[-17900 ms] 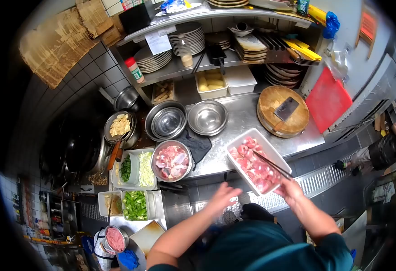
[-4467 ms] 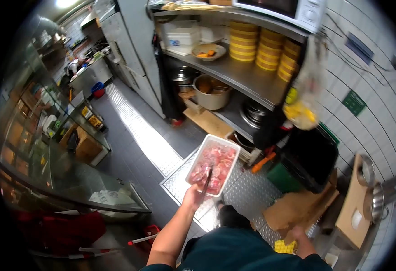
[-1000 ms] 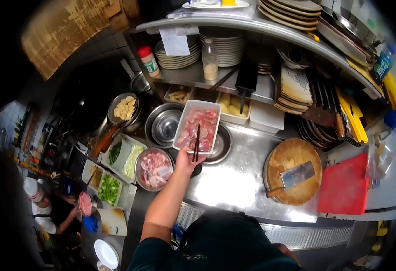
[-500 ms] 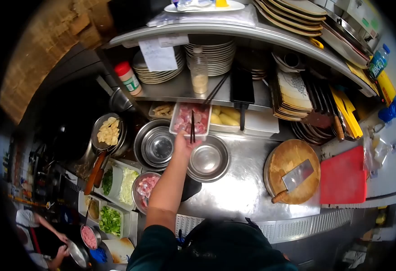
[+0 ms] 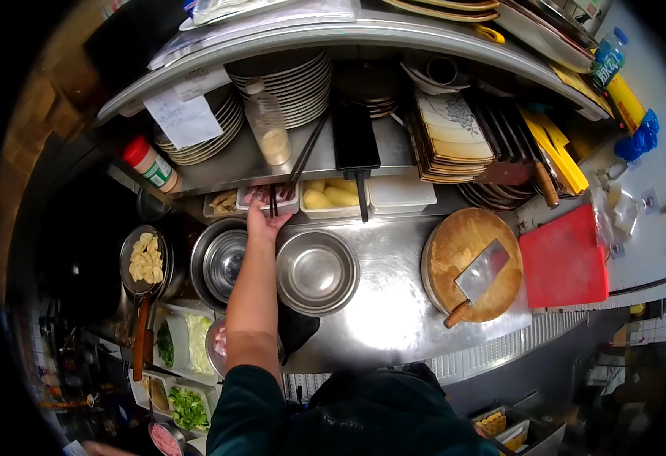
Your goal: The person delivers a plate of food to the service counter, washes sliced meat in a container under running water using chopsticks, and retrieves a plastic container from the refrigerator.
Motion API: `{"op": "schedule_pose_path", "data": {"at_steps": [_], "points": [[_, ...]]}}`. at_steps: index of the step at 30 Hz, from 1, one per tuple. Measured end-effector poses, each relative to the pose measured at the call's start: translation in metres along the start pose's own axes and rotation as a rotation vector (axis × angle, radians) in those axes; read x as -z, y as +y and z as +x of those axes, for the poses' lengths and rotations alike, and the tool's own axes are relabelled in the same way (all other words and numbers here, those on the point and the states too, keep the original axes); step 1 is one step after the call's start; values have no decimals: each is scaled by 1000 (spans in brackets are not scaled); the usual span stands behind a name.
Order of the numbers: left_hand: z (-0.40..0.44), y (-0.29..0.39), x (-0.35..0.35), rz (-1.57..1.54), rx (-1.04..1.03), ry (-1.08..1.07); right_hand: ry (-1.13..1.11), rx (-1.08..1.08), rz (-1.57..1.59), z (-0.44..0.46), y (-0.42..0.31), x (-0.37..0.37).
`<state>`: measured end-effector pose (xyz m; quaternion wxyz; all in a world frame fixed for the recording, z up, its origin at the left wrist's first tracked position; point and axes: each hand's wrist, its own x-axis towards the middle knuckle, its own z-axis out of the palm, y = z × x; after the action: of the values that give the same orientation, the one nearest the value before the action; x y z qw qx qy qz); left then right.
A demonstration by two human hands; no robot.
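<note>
My left hand (image 5: pixel 268 217) reaches forward and grips the front edge of a white plastic container of raw meat (image 5: pixel 272 199), thumb on its left side. The container sits largely beneath the steel shelf, so its back is hidden. Dark chopsticks (image 5: pixel 273 202) lie across its front, close to my fingers. To its right is a white container of peeled yellow pieces, perhaps potatoes (image 5: pixel 325 196); on its left, a tub of brownish pieces (image 5: pixel 223 204). A steel bowl (image 5: pixel 317 272) stands just in front, with nested steel bowls (image 5: pixel 225 262) beside my forearm. My right hand is out of view.
A cleaver (image 5: pixel 485 272) lies on the round chopping board (image 5: pixel 448 235), beside a red board (image 5: pixel 563 257). Stacked plates (image 5: pixel 291 95), a bottle (image 5: pixel 273 137) and a black phone-like slab (image 5: pixel 354 137) occupy the shelf. At left are a handled strainer of sliced food (image 5: pixel 145 258) and vegetable tubs (image 5: pixel 188 409).
My left hand has pushed the meat container back under the shelf, level with its neighbours. The view has shifted, and the co-worker at lower left is mostly out of frame.
</note>
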<state>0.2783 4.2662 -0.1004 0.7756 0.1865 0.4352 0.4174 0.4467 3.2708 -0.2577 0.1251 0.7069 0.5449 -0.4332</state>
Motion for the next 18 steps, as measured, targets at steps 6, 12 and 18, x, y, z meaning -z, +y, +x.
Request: {"op": "schedule_pose_path", "data": {"at_steps": [6, 12, 18], "points": [[28, -9, 16, -22, 42, -16, -160, -34, -43, -12, -18, -3], [65, -22, 44, -29, 112, -154, 135, -68, 179, -36, -30, 10], [65, -31, 37, 32, -118, 118, 115, -678, 898, -50, -86, 132]]}}
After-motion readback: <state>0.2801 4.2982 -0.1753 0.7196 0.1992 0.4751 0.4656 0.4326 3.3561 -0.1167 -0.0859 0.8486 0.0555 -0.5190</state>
